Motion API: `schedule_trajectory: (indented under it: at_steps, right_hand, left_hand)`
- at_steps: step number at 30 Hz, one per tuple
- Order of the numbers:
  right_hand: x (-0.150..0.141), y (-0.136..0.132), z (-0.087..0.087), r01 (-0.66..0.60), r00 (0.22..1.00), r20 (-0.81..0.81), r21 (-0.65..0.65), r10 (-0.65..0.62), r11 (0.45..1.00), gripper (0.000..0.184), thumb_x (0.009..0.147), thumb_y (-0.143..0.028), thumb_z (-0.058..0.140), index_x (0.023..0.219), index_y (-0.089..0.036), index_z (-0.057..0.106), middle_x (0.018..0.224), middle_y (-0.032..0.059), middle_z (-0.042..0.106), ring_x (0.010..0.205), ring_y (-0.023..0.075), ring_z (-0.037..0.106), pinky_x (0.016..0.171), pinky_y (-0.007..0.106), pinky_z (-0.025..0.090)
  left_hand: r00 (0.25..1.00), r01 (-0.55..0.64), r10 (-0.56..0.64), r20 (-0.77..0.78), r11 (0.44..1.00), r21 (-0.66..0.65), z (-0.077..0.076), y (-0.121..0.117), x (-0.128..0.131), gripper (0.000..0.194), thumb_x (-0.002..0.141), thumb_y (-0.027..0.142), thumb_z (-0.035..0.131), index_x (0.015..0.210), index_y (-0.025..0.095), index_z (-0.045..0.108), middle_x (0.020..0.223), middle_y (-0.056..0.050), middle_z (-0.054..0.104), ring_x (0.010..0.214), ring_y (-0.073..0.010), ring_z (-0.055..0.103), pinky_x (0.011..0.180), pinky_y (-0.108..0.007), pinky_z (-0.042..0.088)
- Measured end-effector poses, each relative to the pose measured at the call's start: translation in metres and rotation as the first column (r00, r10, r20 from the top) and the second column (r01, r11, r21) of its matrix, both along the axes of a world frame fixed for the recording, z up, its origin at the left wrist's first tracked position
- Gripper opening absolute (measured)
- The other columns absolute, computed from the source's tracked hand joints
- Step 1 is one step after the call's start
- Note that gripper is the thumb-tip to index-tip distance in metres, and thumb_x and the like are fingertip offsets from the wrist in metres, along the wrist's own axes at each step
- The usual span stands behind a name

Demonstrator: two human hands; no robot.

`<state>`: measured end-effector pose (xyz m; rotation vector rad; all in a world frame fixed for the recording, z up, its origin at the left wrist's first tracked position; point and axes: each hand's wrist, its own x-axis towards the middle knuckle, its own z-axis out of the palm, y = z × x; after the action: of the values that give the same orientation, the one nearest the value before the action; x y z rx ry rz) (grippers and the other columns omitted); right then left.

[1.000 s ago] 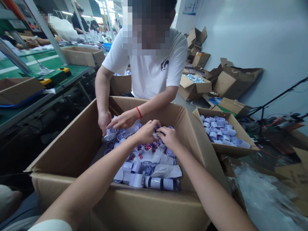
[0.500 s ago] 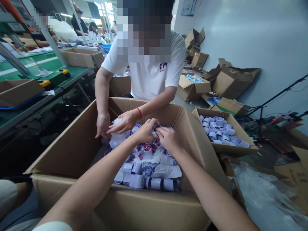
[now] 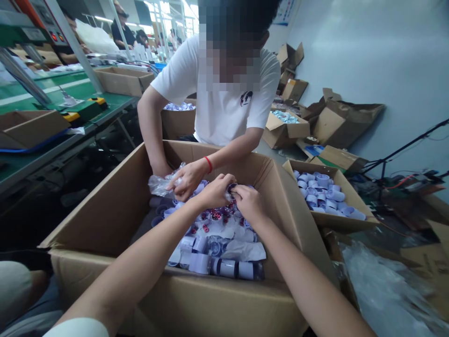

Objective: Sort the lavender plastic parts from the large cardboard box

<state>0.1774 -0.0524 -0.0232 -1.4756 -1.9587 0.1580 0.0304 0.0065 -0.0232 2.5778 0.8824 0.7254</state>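
Above the large cardboard box (image 3: 217,299), my left hand (image 3: 218,191) is closed around a small round plastic cup (image 3: 231,188), whose dark opening faces up. The fingers of my right hand (image 3: 249,203) are bent at the cup's rim, their tips partly hidden in it. Beneath both hands lie several white-lilac cylinders (image 3: 199,264), sheets of white wrapping (image 3: 243,250) and small pink-red parts (image 3: 216,214). Just left of my hands, a co-worker's hand (image 3: 187,180) with a red wrist cord holds a crumpled clear plastic bag (image 3: 159,186).
A smaller carton (image 3: 354,222) of lilac cylinders stands to the right, with clear plastic sheeting (image 3: 379,281) in front of it. On the left runs a green workbench (image 3: 38,96) with a cardboard tray (image 3: 31,128). The co-worker (image 3: 224,112) leans over the far box wall.
The co-worker's hands have shifted, and the clear bag is now lifted and spread to the left. My hands stay together at the cup. The view has moved slightly.
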Motion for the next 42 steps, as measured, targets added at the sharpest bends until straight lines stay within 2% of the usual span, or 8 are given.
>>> schedule_trajectory:
  at_steps: [6,11,15,18,26,32,38,42]
  right_hand:
    - [0.000,0.002,-0.005,0.093,0.985,-0.153,0.077,-0.081,0.993,0.017,0.078,-0.014,0.054,0.069,-0.020,0.067,0.083,0.0065,0.053,0.080,0.0208,0.053,0.076,0.034,0.044]
    - [0.005,0.007,-0.008,0.158,0.830,-0.524,-0.111,-0.193,0.981,0.021,0.059,-0.017,0.069,0.077,-0.021,0.059,0.087,0.0020,0.053,0.076,0.0171,0.053,0.073,0.032,0.047]
    - [0.007,0.009,-0.008,-0.176,0.607,-0.768,-0.381,-0.205,0.908,0.047,0.054,-0.022,0.072,0.098,-0.022,0.056,0.092,0.0018,0.060,0.079,0.0164,0.058,0.070,0.029,0.049]
    - [0.006,0.008,-0.006,-0.429,0.471,-0.868,-0.381,-0.157,0.819,0.040,0.055,-0.025,0.071,0.094,-0.022,0.060,0.084,0.0001,0.063,0.077,0.0161,0.058,0.064,0.026,0.048]
    - [0.010,0.012,-0.001,-0.442,0.167,-0.960,-0.277,-0.225,0.853,0.036,0.060,-0.026,0.073,0.095,-0.024,0.065,0.097,0.0026,0.068,0.092,0.0195,0.061,0.073,0.031,0.052]
    - [0.004,0.008,-0.001,-0.467,0.214,-0.960,-0.263,-0.180,0.844,0.034,0.059,-0.028,0.072,0.092,-0.023,0.066,0.093,0.0032,0.069,0.090,0.0208,0.062,0.074,0.033,0.052]
    - [0.004,0.007,-0.002,-0.290,0.506,-0.856,-0.287,-0.107,0.913,0.030,0.056,-0.023,0.069,0.086,-0.019,0.069,0.084,0.0013,0.070,0.083,0.0179,0.062,0.079,0.031,0.048]
    - [0.006,0.005,0.002,-0.295,0.543,-0.837,-0.258,-0.060,0.920,0.026,0.056,-0.025,0.069,0.081,-0.019,0.069,0.078,0.0001,0.070,0.080,0.0177,0.062,0.078,0.030,0.047]
  left_hand:
    - [0.999,0.002,-0.004,-0.043,0.999,-0.037,0.007,-0.007,0.003,0.036,0.066,0.016,0.059,0.100,0.021,0.045,0.099,-0.005,0.056,0.096,-0.0235,0.052,0.082,-0.035,0.048]
    - [0.998,0.018,-0.022,-0.060,0.997,-0.069,0.014,-0.016,0.005,0.042,0.064,0.010,0.059,0.101,0.022,0.046,0.097,-0.005,0.056,0.098,-0.0240,0.052,0.081,-0.035,0.048]
    - [0.995,0.069,-0.075,-0.067,0.993,-0.091,0.019,-0.022,0.005,0.044,0.063,0.007,0.058,0.103,0.021,0.048,0.098,-0.005,0.057,0.099,-0.0244,0.053,0.082,-0.035,0.048]
    - [0.993,0.100,-0.106,-0.057,0.991,-0.091,0.022,-0.023,0.005,0.043,0.065,0.009,0.059,0.105,0.022,0.049,0.102,-0.005,0.059,0.100,-0.0238,0.055,0.085,-0.036,0.047]
    - [0.992,-0.108,0.112,0.055,0.992,-0.067,0.023,-0.012,0.001,0.065,0.064,0.025,0.074,0.121,0.022,0.043,0.125,-0.009,0.055,0.116,-0.0276,0.052,0.097,-0.041,0.043]
    - [0.996,0.073,-0.061,0.066,0.978,-0.198,0.026,-0.012,-0.004,0.052,0.071,0.023,0.068,0.118,0.020,0.047,0.113,-0.008,0.064,0.101,-0.0230,0.062,0.087,-0.034,0.047]
    - [0.998,0.068,-0.063,0.028,0.978,-0.199,0.026,-0.021,-0.003,0.043,0.067,0.016,0.065,0.109,0.017,0.054,0.102,-0.007,0.068,0.091,-0.0222,0.064,0.079,-0.032,0.049]
    - [0.997,0.060,-0.052,0.054,0.986,-0.156,0.025,-0.026,-0.003,0.050,0.067,0.012,0.062,0.116,0.017,0.052,0.113,-0.011,0.065,0.099,-0.0243,0.063,0.087,-0.036,0.049]
